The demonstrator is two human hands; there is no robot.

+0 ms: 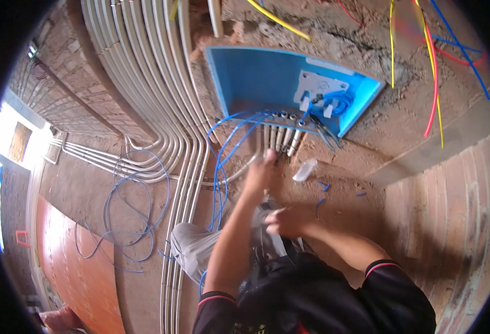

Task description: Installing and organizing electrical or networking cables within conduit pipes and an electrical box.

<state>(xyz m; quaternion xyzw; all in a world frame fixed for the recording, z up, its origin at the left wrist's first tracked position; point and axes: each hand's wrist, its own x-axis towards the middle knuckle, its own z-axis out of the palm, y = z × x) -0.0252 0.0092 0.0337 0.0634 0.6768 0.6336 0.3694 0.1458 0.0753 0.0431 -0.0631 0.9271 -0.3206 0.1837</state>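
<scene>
Two bare hands are in front of the blue electrical wall box (pixel 250 78), which is set into the rough wall. The left hand (pixel 263 170) is stretched forward, close to the lower part of the short white conduit stubs (pixel 281 136) under this box. It is blurred, so I cannot tell if its fingers hold something or only touch a stub. The right hand (pixel 288 221) is lower, over the grey trousers (pixel 192 245), with the fingers bent inward; whether a thing is inside this grip, I also cannot tell.

Several blue electrical wires (pixel 217 167) come over the lower edge of the box and hang down to the left of the left hand. Inside the box, in its right part, are a white mounting plate (pixel 314 83) and a coil of blue wire (pixel 342 103). Pliers (pixel 326 132) lean at the lower right edge. To the right of the hands lie a clear plastic container (pixel 305 170) and blue wire scraps (pixel 324 186). On the left side, many pale conduits (pixel 156 61) run down, near an orange board (pixel 69 250)
</scene>
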